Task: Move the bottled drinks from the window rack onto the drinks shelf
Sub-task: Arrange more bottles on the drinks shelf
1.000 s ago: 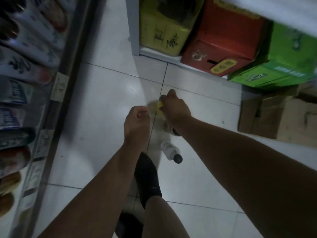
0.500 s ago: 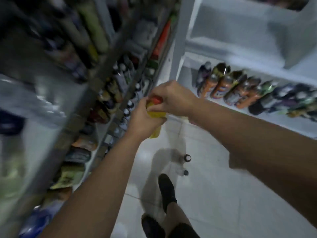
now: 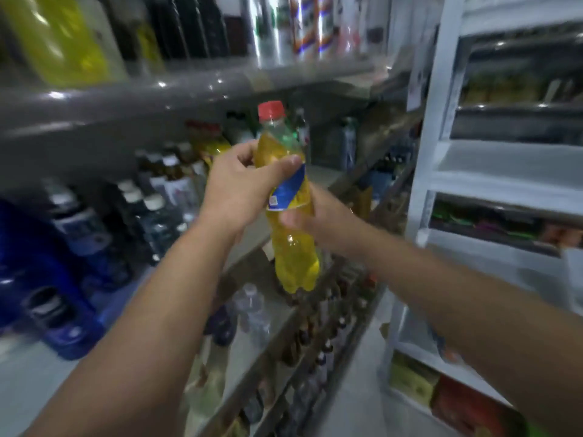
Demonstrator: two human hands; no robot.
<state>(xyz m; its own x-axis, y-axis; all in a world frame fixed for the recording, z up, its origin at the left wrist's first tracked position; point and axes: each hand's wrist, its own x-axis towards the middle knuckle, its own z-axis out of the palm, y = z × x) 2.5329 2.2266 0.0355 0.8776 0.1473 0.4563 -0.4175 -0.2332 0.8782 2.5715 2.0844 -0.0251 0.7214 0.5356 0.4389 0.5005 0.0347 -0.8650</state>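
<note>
A yellow drink bottle [image 3: 295,253] with a red cap and a blue label stands upright in the air before the grey drinks shelf [image 3: 94,111]. My left hand [image 3: 243,187] grips its upper body, thumb across the label. My right hand [image 3: 318,222] holds the bottle's middle from behind, partly hidden by it. The shelf level behind the bottle carries many bottles; a bare stretch of shelf board lies just past the bottle.
A white rack [image 3: 441,152] stands on the right, with drinks on its middle levels and coloured cartons [image 3: 454,402] at the bottom. Dark and blue bottles [image 3: 72,247] crowd the grey shelf on the left. Small bottles line the lower levels.
The view has swung up from the floor to the shelves. The bottle came up from the floor with my right hand, my left hand joined, and both now hold it upright at shelf height.
</note>
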